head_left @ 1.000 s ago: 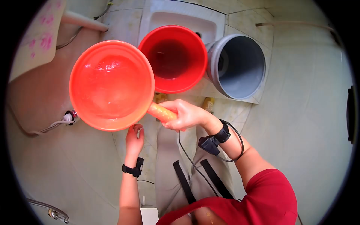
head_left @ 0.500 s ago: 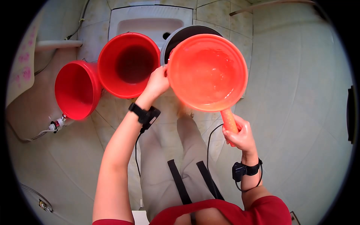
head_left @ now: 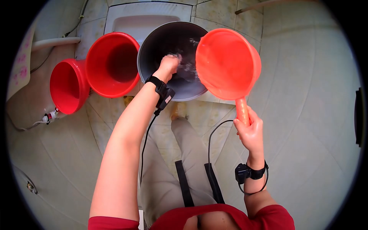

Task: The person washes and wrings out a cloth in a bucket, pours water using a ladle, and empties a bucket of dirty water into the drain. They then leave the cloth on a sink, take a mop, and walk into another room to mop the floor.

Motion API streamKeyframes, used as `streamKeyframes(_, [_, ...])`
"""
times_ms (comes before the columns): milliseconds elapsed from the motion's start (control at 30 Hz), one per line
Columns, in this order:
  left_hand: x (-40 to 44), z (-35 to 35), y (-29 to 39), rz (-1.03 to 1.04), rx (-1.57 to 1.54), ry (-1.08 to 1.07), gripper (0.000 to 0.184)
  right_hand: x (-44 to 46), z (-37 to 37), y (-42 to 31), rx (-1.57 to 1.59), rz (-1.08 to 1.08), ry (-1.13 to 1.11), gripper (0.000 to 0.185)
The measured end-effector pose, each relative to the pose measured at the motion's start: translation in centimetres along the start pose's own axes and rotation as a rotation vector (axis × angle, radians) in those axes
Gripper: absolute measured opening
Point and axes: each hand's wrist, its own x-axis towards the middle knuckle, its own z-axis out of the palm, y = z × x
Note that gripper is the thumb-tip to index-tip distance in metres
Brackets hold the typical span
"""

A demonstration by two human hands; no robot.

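My right hand is wrapped round the handle of an orange-red water dipper. The dipper is tilted left, its bowl over the right rim of a dark grey bucket. Water splashes inside that bucket. Over the bucket's mouth is my left hand, its fingers curled closed amid the splashing. Whether it holds anything is hidden.
Left of the grey bucket stands a large red bucket with dark contents. A smaller red bucket is beyond it, near a pipe fitting. Behind lies a white basin set in the floor.
The dipper has gone from nearly level to tilted, moving slightly right. My left hand has left its rim and dropped to the grey bucket, now more in view with water splashing.
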Motion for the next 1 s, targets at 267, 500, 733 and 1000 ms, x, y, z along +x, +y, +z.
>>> streamKeyframes(267, [0.0, -0.9, 0.9, -0.161, -0.059, 0.038, 0.022, 2.1, -0.5, -0.8, -0.385, -0.399, 0.132, 0.049])
streamKeyframes(500, [0.8, -2.2, -0.4, -0.086, -0.183, -0.075, 0.032, 5.2, 1.6, 2.4, -0.571, -0.725, 0.190, 0.052])
streamKeyframes(733, [-1.2, -0.5, 1.8, -0.171, -0.111, 0.079, 0.040, 11.6, 4.7, 4.6, -0.514, -0.685, 0.194, 0.050])
streamKeyframes(1000, [-3.1, -0.3, 4.2, -0.180, -0.173, -0.339, 0.047, 18.3, 7.9, 2.0, 0.898, 0.149, -0.412, 0.041])
